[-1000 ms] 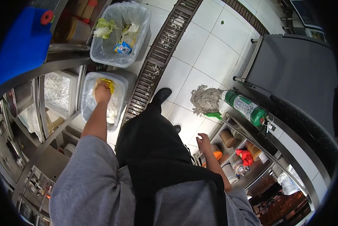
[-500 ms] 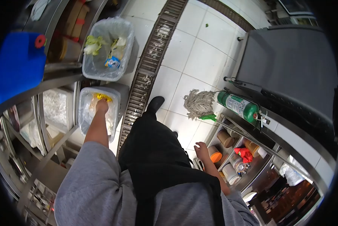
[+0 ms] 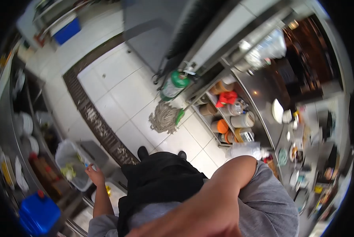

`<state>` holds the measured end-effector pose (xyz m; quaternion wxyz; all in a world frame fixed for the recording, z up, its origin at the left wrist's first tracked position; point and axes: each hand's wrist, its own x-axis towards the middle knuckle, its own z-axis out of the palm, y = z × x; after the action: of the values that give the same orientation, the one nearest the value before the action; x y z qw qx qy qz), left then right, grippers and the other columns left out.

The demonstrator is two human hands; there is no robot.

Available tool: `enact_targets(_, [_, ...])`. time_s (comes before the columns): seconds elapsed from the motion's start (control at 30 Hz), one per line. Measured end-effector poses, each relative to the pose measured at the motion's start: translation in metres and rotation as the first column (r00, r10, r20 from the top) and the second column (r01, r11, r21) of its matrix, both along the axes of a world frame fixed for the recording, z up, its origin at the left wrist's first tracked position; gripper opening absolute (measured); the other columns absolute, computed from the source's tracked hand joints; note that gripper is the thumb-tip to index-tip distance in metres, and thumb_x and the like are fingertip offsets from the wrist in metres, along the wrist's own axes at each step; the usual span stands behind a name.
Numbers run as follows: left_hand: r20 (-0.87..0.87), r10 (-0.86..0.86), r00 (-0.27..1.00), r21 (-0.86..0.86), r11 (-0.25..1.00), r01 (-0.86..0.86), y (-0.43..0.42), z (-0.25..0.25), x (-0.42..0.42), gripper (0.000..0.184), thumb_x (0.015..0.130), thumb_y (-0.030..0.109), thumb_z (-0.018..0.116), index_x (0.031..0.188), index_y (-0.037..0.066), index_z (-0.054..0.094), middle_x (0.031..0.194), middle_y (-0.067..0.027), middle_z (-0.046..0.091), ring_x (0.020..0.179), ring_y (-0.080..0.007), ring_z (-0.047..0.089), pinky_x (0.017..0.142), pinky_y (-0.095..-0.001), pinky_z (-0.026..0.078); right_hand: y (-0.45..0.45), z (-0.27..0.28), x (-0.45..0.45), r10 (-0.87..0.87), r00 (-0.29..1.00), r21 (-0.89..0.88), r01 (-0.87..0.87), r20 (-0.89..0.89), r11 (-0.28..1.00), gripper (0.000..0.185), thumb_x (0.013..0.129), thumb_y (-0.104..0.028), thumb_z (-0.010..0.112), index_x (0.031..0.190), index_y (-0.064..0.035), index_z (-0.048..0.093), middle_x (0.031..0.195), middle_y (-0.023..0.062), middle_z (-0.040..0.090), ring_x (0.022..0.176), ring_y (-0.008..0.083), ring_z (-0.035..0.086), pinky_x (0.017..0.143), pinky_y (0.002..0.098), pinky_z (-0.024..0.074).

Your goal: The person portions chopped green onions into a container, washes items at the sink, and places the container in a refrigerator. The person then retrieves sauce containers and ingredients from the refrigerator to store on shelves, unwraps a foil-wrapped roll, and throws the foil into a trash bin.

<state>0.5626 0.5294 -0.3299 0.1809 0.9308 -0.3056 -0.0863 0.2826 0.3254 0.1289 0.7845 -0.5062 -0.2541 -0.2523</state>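
My left hand (image 3: 95,175) is over the near edge of a lined grey bin (image 3: 61,152), its fingers slightly apart, with nothing clearly held. Green leaves (image 3: 68,173) lie inside that bin, and a bit of blue wrapper shows beside my fingertips. Just below is a second lined bin (image 3: 119,190), partly hidden by my forearm, with a yellow wrapper (image 3: 108,191) in it. My right arm is bent up close to the camera; my right hand (image 3: 177,223) is blurred at the bottom edge and its fingers cannot be made out.
A mop head (image 3: 164,117) lies on the tiled floor by a green cylinder (image 3: 174,85). A drain grate (image 3: 102,126) runs past my feet. Shelves with tubs (image 3: 219,126) stand right of centre, and a blue container (image 3: 39,213) sits at the lower left.
The view has turned towards the right. My left hand has left the yellow wrapper and the bin holding it, and moved to the other bin. My right arm has risen close to the camera.
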Motion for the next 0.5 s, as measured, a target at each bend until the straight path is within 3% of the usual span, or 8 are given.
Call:
enact_targets(0.03, [-0.076,-0.069,0.995,-0.005,0.998,0.069,-0.019,0.013,-0.008,0.04,0.078,0.005,0.067,0.116,0.008,0.054,0.123,-0.0197,0.046,0.113,-0.0387,0.051,0.095,-0.0454,0.043,0.011,0.011,-0.009,-0.094,0.989,-0.034,0.099,0.114,0.995,0.121,0.073,-0.077,0.051,0.143,0.017,0.022,0.142,0.0322,0.041,0.131,0.0455,0.043,0.117,0.0506,0.0146])
enact_targets(0.13, [-0.038,-0.32,0.947,-0.051,0.947,0.318,-0.055,0.016,-0.02,0.043,0.078,0.004,0.068,0.118,0.008,0.052,0.127,-0.021,0.043,0.118,-0.0402,0.048,0.098,-0.0448,0.042,0.076,0.047,-0.049,-0.263,0.958,0.309,0.217,0.115,0.926,0.12,0.072,-0.077,0.054,0.142,0.0169,0.027,0.141,0.0336,0.042,0.129,0.0451,0.045,0.112,0.0521,0.0247])
enact_targets(0.2, [-0.052,-0.391,0.919,-0.043,0.92,0.389,-0.074,0.02,-0.028,0.044,0.078,0.004,0.068,0.119,0.007,0.052,0.131,-0.0226,0.041,0.123,-0.0413,0.044,0.1,-0.0452,0.041,0.093,0.054,-0.074,-0.346,0.928,0.408,0.266,0.136,0.874,0.12,0.072,-0.077,0.055,0.142,0.0168,0.028,0.14,0.0341,0.042,0.128,0.045,0.046,0.111,0.0526,0.0281])
enact_targets(0.3, [-0.123,-0.41,0.904,0.128,0.896,0.424,-0.109,0.041,-0.056,0.046,0.078,0.004,0.067,0.121,0.007,0.05,0.136,-0.0231,0.036,0.125,-0.0424,0.044,0.1,-0.0468,0.042,0.09,0.059,-0.126,-0.607,0.768,0.166,0.584,0.205,0.795,0.105,0.079,-0.069,0.056,0.137,0.0172,0.039,0.135,0.0317,0.049,0.126,0.0442,0.05,0.106,0.0522,0.0325])
enact_targets(0.33, [-0.104,-0.438,0.893,0.116,0.887,0.448,-0.122,0.048,-0.064,0.046,0.078,0.004,0.067,0.121,0.007,0.05,0.136,-0.0231,0.036,0.125,-0.0424,0.044,0.1,-0.0468,0.042,0.084,0.065,-0.153,-0.684,0.676,-0.068,0.723,0.276,0.687,0.094,0.083,-0.064,0.055,0.132,0.0153,0.046,0.13,0.0292,0.055,0.124,0.0426,0.052,0.105,0.0505,0.034])
enact_targets(0.4, [-0.151,-0.488,0.86,0.113,0.855,0.506,-0.141,0.052,-0.079,0.046,0.078,0.005,0.066,0.121,0.006,0.05,0.138,-0.0222,0.034,0.123,-0.0416,0.046,0.099,-0.0465,0.043,0.077,0.064,-0.181,-0.735,0.561,-0.28,0.827,0.381,0.487,0.084,0.088,-0.06,0.054,0.128,0.0135,0.053,0.125,0.0266,0.06,0.123,0.041,0.054,0.103,0.0488,0.0354])
enact_targets(0.43, [-0.123,-0.547,0.828,0.092,0.824,0.559,-0.153,0.046,-0.082,0.044,0.079,0.005,0.064,0.121,0.006,0.051,0.139,-0.0208,0.033,0.122,-0.0408,0.047,0.099,-0.0458,0.044,0.07,0.058,-0.18,-0.718,0.266,-0.164,0.964,0.644,0.21,0.074,0.091,-0.056,0.052,0.123,0.0111,0.058,0.12,0.0242,0.064,0.122,0.0394,0.056,0.101,0.0475,0.0364])
enact_targets(0.5, [-0.065,-0.604,0.794,0.077,0.79,0.608,-0.174,0.058,-0.105,0.044,0.079,0.006,0.064,0.121,0.006,0.051,0.139,-0.0202,0.034,0.122,-0.0408,0.047,0.099,-0.0459,0.044,0.072,0.061,-0.204,-0.564,-0.066,0.04,0.997,0.823,-0.06,0.066,0.094,-0.052,0.051,0.118,0.0087,0.063,0.114,0.0217,0.067,0.12,0.0377,0.058,0.1,0.0462,0.0373])
